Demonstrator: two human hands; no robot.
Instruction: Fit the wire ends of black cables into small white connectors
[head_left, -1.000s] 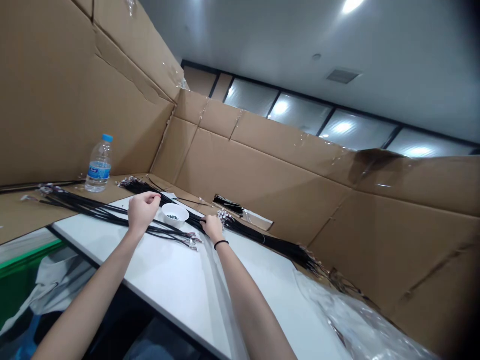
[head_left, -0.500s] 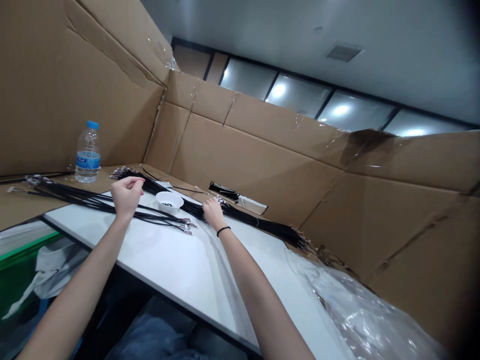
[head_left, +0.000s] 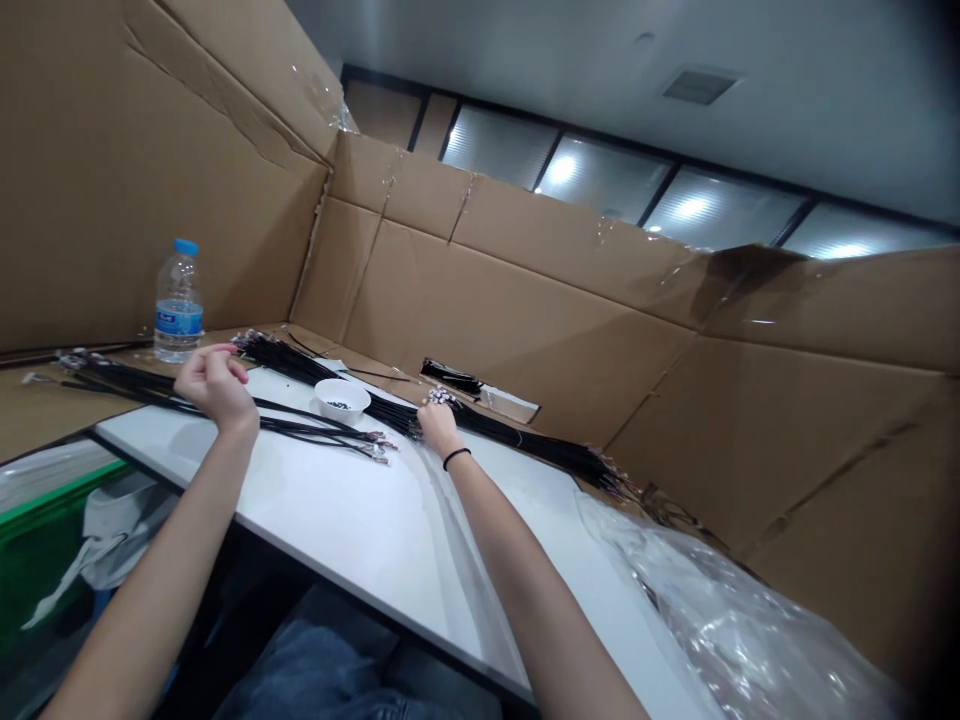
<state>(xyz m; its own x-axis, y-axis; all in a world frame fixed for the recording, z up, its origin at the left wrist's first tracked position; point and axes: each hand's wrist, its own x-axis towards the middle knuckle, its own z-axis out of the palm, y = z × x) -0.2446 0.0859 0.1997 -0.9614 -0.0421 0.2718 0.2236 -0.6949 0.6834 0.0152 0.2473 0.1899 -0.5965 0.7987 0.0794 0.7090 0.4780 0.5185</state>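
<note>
My left hand (head_left: 214,385) hovers over a bundle of black cables (head_left: 300,428) lying across the white table (head_left: 360,530), its fingers curled in a pinch; what they hold is too small to name. My right hand (head_left: 439,425) rests on a second, longer bundle of black cables (head_left: 525,445), fingers closed round the connector ends. A small white bowl (head_left: 341,398) with tiny dark parts sits between the two hands.
A water bottle (head_left: 178,303) with a blue cap stands at the far left on cardboard. Tall cardboard walls (head_left: 525,300) enclose the table. Crumpled clear plastic (head_left: 720,620) lies at the right. A green bin (head_left: 45,530) sits below the table's left edge.
My left hand has drawn back to the left, away from the white bowl. My right hand has shifted slightly along the cable bundle. The view has tilted.
</note>
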